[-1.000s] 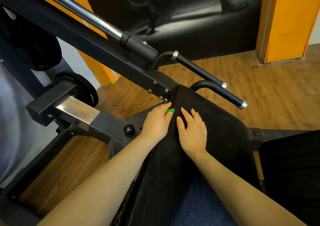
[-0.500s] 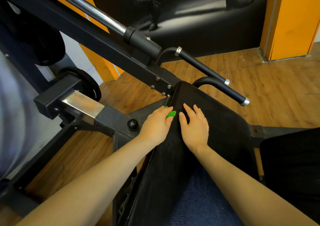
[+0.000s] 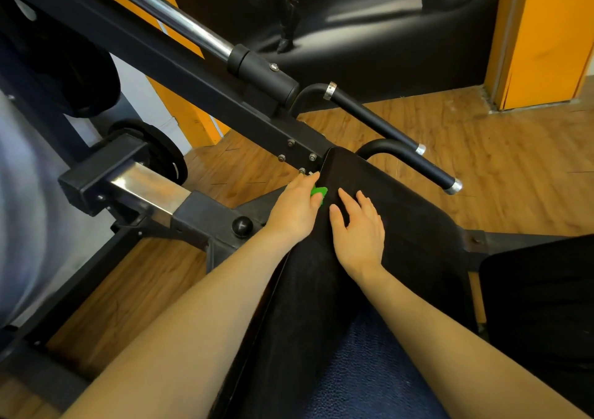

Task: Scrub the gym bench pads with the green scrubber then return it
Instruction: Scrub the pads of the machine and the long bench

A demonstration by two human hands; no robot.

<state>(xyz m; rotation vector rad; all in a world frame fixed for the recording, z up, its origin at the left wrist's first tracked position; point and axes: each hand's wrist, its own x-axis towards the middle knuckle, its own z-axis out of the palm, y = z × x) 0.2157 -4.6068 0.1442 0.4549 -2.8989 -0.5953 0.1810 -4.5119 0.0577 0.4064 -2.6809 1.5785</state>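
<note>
Here, gripping green scrubber (image 3: 319, 192) in left hand (image 3: 294, 209) at bench pad (image 3: 401, 222) left edge, just beside flat, empty right hand (image 3: 358, 229); scrubbing inward.

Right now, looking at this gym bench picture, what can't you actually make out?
Head view, the only one:
- The green scrubber: mostly covered by the left hand; its shape is unclear.
- Black pad: its near end is hidden by the forearms and the lower edge.
- The right hand lies flat on the pad; anything beneath it is hidden.
- The grey mass at the left edge is too blurred to identify.
</note>
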